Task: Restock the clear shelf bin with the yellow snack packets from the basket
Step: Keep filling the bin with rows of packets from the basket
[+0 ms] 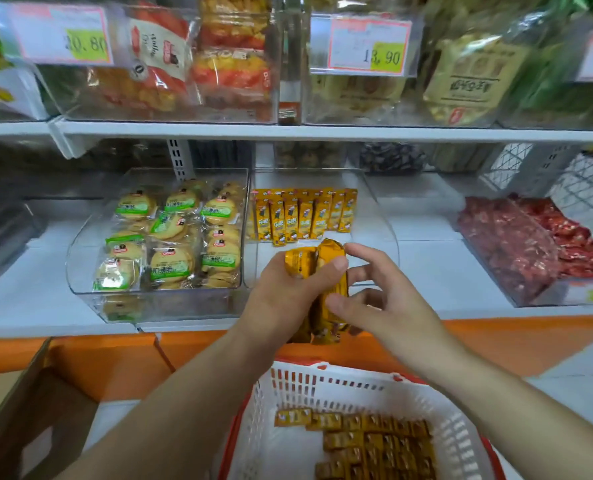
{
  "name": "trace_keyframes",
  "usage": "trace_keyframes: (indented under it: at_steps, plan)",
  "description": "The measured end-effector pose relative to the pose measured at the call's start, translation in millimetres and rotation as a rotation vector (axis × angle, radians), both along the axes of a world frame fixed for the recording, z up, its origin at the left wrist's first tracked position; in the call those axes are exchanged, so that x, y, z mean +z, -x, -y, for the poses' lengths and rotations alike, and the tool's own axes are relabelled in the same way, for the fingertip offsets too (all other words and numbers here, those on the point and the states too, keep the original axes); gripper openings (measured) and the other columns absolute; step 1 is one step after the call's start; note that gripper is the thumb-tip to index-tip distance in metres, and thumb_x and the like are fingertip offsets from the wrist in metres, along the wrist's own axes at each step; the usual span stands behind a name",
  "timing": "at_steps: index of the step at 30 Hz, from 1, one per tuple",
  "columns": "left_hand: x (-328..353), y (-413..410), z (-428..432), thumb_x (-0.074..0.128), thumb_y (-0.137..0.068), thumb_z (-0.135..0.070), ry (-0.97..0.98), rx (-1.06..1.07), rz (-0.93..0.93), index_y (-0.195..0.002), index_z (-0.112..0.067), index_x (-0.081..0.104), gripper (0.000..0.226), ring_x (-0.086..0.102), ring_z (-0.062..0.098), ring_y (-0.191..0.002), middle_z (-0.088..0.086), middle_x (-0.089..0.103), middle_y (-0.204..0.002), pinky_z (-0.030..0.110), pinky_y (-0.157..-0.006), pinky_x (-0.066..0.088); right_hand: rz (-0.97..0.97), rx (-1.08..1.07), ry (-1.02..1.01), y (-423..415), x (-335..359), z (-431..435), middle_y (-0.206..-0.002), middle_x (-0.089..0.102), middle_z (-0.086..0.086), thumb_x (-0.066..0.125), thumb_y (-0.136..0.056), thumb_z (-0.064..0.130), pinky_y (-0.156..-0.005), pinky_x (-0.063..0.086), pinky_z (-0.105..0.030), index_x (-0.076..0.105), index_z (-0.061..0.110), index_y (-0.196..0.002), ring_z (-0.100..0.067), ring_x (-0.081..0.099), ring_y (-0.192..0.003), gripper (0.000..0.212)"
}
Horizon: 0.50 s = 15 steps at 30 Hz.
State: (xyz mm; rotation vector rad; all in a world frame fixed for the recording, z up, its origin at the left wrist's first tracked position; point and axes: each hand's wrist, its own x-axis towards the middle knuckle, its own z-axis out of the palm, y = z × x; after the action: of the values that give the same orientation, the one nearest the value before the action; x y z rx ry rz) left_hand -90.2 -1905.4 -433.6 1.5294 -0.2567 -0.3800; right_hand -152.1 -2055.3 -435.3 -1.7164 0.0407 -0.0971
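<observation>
**While restock runs: bin part filled**

Though one row of yellow packets point(305, 216) stands at the back of the clear bin point(393, 244), its front floor is bare. Many packets remain in the basket point(322, 386), so I judge the task under half done. Left hand point(288, 289) grips a bundle point(322, 258) over the bin's front edge. Right hand point(388, 299), fingers spread loose, hovers beside it. Biscuit bin point(156, 237) crowds the left; the right lies open.

A price tag point(56, 34) on the front of the upper shelf's left clear bin point(264, 112) is showing 20.80 on a yellow-green patch. Another price tag point(369, 46), on the neighbouring bin point(322, 110), is showing 13.90. A beige packet point(471, 74) is carrying Korean-looking script and the yellow snack packets point(302, 216) small print, both unreadable.
</observation>
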Motion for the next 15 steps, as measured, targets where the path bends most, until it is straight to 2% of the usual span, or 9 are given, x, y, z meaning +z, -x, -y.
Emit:
trace_keyframes:
  at_steps: [2, 4, 7, 9, 11, 13, 15]
  plan:
    - [0, 10, 8, 0.076, -0.085, -0.044, 0.014, -0.008, -0.020, -0.095, -0.033, 0.079, 0.014, 0.078, 0.021, -0.087, 0.003, 0.080, -0.093, 0.038, -0.074, 0.064, 0.034, -0.069, 0.002, 4, -2, 1, -0.089, 0.060, 0.014, 0.083, -0.065, 0.036, -0.065, 0.052, -0.023, 0.054, 0.037, -0.127, -0.007, 0.057, -0.065, 0.069]
    - [-1, 15, 12, 0.073, -0.084, -0.052, 0.001, 0.027, -0.060, -0.095, -0.035, 0.079, 0.021, 0.078, 0.021, -0.086, 0.001, 0.080, -0.092, 0.039, -0.074, 0.062, 0.029, -0.076, -0.066, 10, -3, 8, -0.092, 0.067, 0.007, 0.081, -0.070, 0.026, -0.067, 0.054, -0.024, 0.057, 0.035, -0.125, -0.009, 0.061, -0.068, 0.061]
    - [-1, 15, 9, 0.073, -0.090, -0.038, -0.002, 0.054, -0.102, -0.097, -0.035, 0.078, 0.009, 0.078, 0.016, -0.083, -0.005, 0.080, -0.091, 0.034, -0.073, 0.059, -0.030, -0.054, -0.250, 16, -1, 18, -0.097, 0.076, -0.007, 0.072, -0.083, 0.010, -0.068, 0.058, -0.033, 0.060, 0.025, -0.127, -0.023, 0.072, -0.080, 0.049]
    - [-1, 16, 7, 0.076, -0.090, -0.026, -0.023, 0.038, -0.087, -0.109, -0.026, 0.074, 0.019, 0.078, 0.019, -0.087, -0.002, 0.080, -0.096, 0.038, -0.076, 0.061, -0.080, -0.041, -0.310, 19, 0, 23, -0.098, 0.075, -0.014, 0.061, -0.091, -0.001, -0.068, 0.058, -0.036, 0.061, 0.019, -0.129, -0.027, 0.073, -0.082, 0.043]
    - [-3, 18, 7, 0.077, -0.088, -0.019, -0.046, 0.024, -0.062, -0.117, -0.022, 0.068, 0.030, 0.078, 0.021, -0.090, 0.000, 0.080, -0.099, 0.044, -0.081, 0.062, -0.109, -0.037, -0.361, 22, -2, 25, -0.098, 0.075, -0.015, 0.055, -0.092, -0.005, -0.061, 0.058, -0.033, 0.063, 0.017, -0.127, -0.023, 0.072, -0.078, 0.042]
    - [-6, 19, 9, 0.078, -0.088, -0.017, -0.058, 0.020, -0.050, -0.117, -0.022, 0.067, 0.031, 0.078, 0.021, -0.091, 0.000, 0.080, -0.099, 0.047, -0.083, 0.062, -0.125, -0.039, -0.421, 23, -4, 27, -0.096, 0.073, -0.015, 0.053, -0.092, -0.008, -0.053, 0.054, -0.026, 0.063, 0.017, -0.125, -0.017, 0.070, -0.070, 0.042]
    - [-7, 19, 11, 0.078, -0.088, -0.018, -0.073, 0.026, -0.039, -0.115, -0.024, 0.067, 0.030, 0.078, 0.019, -0.089, -0.002, 0.080, -0.098, 0.047, -0.084, 0.062, -0.136, -0.034, -0.448, 23, -6, 29, -0.102, 0.069, -0.020, 0.055, -0.091, -0.007, -0.056, 0.052, -0.027, 0.062, 0.017, -0.127, -0.019, 0.068, -0.073, 0.044]
